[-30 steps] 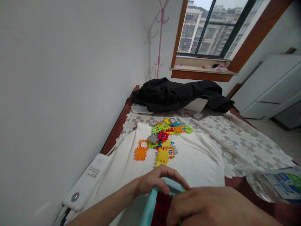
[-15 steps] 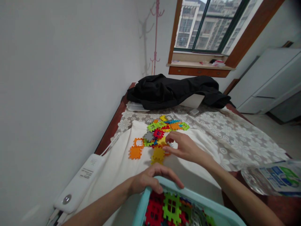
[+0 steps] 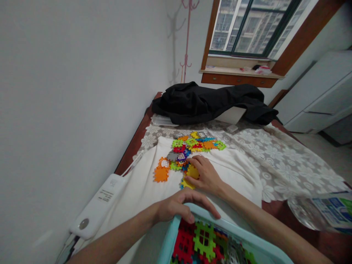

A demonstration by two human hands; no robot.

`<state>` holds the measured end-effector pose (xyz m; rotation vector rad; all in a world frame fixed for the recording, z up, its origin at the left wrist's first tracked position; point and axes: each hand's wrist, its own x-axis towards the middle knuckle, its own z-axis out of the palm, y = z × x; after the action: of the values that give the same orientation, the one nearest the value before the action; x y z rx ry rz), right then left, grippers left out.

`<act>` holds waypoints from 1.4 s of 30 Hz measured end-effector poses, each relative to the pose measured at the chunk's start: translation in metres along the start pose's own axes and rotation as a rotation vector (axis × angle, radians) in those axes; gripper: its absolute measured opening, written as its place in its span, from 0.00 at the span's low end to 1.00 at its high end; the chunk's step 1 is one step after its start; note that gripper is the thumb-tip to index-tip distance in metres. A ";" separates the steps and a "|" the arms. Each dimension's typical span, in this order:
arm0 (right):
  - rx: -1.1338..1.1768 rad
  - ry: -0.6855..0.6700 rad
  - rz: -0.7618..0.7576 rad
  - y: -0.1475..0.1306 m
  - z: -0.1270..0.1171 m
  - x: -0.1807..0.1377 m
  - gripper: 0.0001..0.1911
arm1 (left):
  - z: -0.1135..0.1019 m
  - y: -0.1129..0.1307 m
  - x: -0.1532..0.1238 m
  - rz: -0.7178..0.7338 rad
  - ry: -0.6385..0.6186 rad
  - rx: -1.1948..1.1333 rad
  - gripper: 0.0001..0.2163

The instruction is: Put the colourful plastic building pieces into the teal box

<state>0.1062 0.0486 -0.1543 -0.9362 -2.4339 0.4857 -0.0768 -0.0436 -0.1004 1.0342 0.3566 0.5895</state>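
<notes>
My left hand grips the near-left corner of the light blue plastic basket, fingers over its rim and thumb inside. Interlocking plastic tiles fill the basket, among them a green window tile and a red tile. My right hand is lowered over the near end of a loose tile pile, thumb and fingers apart around a yellow tile. Just left of its fingertips lies a purple tile, beside a grey tile. Two joined orange tiles lie farther left.
White cloth covers part of the patterned tablecloth. A white power strip lies along the left wall. At the right is a clear plastic bottle with a label. Black fabric lies across the far end.
My right hand has come down and slightly nearer, onto the yellow tile. A purple tile now shows on the pile near the red one. My left hand keeps its grip on the basket.
</notes>
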 end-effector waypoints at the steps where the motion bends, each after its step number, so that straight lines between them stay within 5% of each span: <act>1: 0.009 0.008 -0.011 0.001 0.000 0.000 0.29 | 0.000 0.000 0.000 -0.010 -0.002 0.000 0.23; 5: -0.021 0.015 -0.053 0.001 -0.001 -0.002 0.22 | 0.000 -0.001 -0.001 -0.026 -0.002 -0.026 0.24; 11: -0.083 -0.091 -0.137 -0.003 -0.002 -0.002 0.51 | 0.001 0.000 0.001 -0.003 0.021 -0.002 0.23; 18: -0.040 0.014 -0.058 -0.002 -0.001 -0.004 0.26 | -0.001 -0.001 0.001 -0.025 -0.005 -0.011 0.24; 24: -0.109 -0.124 -0.087 -0.004 -0.004 -0.002 0.47 | -0.002 -0.003 0.001 -0.002 0.007 0.012 0.23; 31: -0.068 -0.030 -0.058 -0.006 -0.003 -0.002 0.30 | -0.003 -0.003 0.000 -0.028 0.001 0.012 0.23; 38: -0.066 -0.099 -0.090 -0.004 -0.002 -0.001 0.36 | -0.002 -0.001 0.001 -0.033 0.005 0.009 0.24; 42: -0.030 -0.088 -0.035 -0.004 -0.003 -0.001 0.31 | -0.002 0.001 0.000 -0.047 -0.004 0.006 0.25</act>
<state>0.1062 0.0453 -0.1501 -0.9004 -2.5387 0.4891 -0.0776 -0.0418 -0.1006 1.0297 0.3781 0.5439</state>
